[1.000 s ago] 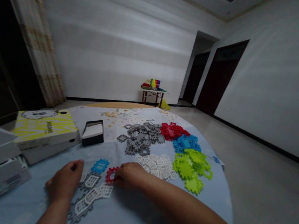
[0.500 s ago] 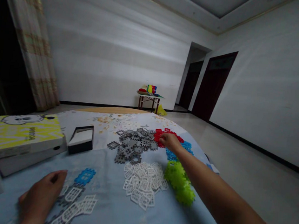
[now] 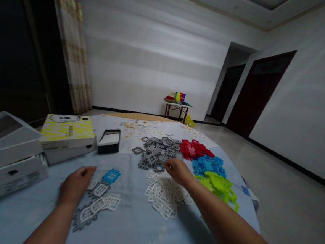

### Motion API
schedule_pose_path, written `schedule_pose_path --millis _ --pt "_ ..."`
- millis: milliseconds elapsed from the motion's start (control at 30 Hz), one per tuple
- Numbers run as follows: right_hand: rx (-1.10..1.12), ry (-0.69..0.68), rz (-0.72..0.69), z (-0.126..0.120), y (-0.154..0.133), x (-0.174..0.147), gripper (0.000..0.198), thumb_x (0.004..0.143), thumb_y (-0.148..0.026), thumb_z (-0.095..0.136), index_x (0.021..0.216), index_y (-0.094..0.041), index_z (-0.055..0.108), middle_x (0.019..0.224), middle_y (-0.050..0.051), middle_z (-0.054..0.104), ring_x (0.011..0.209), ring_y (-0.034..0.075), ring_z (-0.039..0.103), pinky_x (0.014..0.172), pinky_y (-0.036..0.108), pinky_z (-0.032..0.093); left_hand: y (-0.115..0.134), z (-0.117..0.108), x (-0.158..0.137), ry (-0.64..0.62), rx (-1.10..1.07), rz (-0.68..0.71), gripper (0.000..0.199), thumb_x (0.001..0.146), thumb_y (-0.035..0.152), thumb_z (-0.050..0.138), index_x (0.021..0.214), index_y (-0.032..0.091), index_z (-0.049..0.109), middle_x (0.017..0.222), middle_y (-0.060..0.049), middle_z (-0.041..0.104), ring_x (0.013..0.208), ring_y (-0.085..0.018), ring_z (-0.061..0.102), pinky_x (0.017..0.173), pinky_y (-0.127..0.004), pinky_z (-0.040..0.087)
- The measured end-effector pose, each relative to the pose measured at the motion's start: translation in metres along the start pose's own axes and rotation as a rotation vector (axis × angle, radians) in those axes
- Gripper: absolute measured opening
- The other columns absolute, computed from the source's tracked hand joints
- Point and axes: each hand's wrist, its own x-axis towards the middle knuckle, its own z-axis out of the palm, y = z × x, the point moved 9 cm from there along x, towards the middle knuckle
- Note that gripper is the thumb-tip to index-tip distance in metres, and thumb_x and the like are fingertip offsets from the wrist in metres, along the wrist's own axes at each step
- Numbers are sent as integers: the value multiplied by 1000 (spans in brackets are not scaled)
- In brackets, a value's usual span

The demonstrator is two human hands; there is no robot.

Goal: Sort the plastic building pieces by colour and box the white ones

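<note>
My right hand (image 3: 177, 171) is closed in a pinch at the front edge of the pile of grey notched plastic pieces (image 3: 159, 152), above the pile of white window-frame pieces (image 3: 165, 195). Whatever its fingers hold, if anything, is hidden. On the left, my left hand (image 3: 76, 184) is curled with thumb and fingertips together, and what is inside does not show. Beside it lie a blue notched piece (image 3: 111, 176), a white window piece (image 3: 101, 189) on grey, and a row of white window pieces (image 3: 101, 204), partly over a grey notched piece (image 3: 76, 221).
Piles of red (image 3: 191, 149), blue (image 3: 208, 165) and lime-green pieces (image 3: 216, 185) line the table's right side. A small black box (image 3: 108, 147), a yellow-and-white box (image 3: 68, 132) and white open boxes (image 3: 8, 168) stand at left. A small table (image 3: 178, 103) stands by the wall.
My right hand has come back from the red pile toward me, to the grey and white piles. My left hand stays beside the laid-out pieces. The view has turned left.
</note>
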Motion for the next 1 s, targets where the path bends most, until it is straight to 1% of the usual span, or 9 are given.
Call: schedule_pose_path --millis 100,200,300,400,533,667,833,933,1000 --pt "36 -66 -148 24 -55 -2 25 82 -20 48 96 -20 69 91 5 69 82 16 62 72 23 42 -4 2 -2 -8 -179 -30 42 74 50 43 88 21 70 97 -6 72 93 -24 64 78 -31 47" --pt "63 -162 -254 51 -104 -1 27 81 -21 49 102 -21 67 95 5 68 81 15 62 73 23 44 -5 0 -3 27 -314 -39 40 71 49 46 83 19 69 92 -7 73 92 -23 64 79 -30 47" --pt "65 -220 -304 79 -138 7 32 81 -23 51 110 -22 64 107 7 64 91 18 61 80 26 44 -6 -1 -4 49 -369 -44 40 69 50 47 79 18 69 88 -7 73 88 -24 64 79 -32 47" --pt "20 -238 -353 106 -159 20 38 80 -23 52 117 -21 61 118 10 60 107 22 54 90 31 41 -4 -1 -4 51 -379 -37 40 69 50 47 77 18 69 85 -7 73 87 -24 64 78 -32 47" --pt "-67 -251 -337 128 -165 36 43 80 -28 53 122 -22 56 129 10 53 114 25 49 93 37 39 -5 1 -5 43 -389 -55 39 70 51 47 77 19 69 85 -7 73 83 -23 64 75 -31 47" --pt "-116 -274 -337 131 -164 38 33 83 -28 53 114 -24 62 121 9 59 107 25 53 89 37 41 -4 0 -6 47 -371 -67 37 70 50 48 75 20 69 82 -5 73 80 -22 64 72 -30 47" --pt "-204 -215 -373 116 -157 29 26 88 -27 46 106 -20 63 106 10 64 97 24 58 81 33 42 0 -2 -7 44 -378 -60 37 70 50 48 74 20 69 82 -5 73 83 -22 64 73 -29 46" --pt "-207 -154 -322 98 -145 21 28 91 -22 37 104 -18 62 97 10 66 89 21 60 77 30 42 3 -4 -8 38 -366 -44 38 69 50 48 73 19 69 81 -5 73 85 -23 64 74 -30 47" --pt "-149 -106 -278 79 -133 14 27 92 -22 36 101 -18 61 95 9 66 86 19 60 75 28 41 5 -6 -9 30 -350 -44 38 69 50 48 74 19 69 82 -6 73 86 -24 64 76 -30 47"
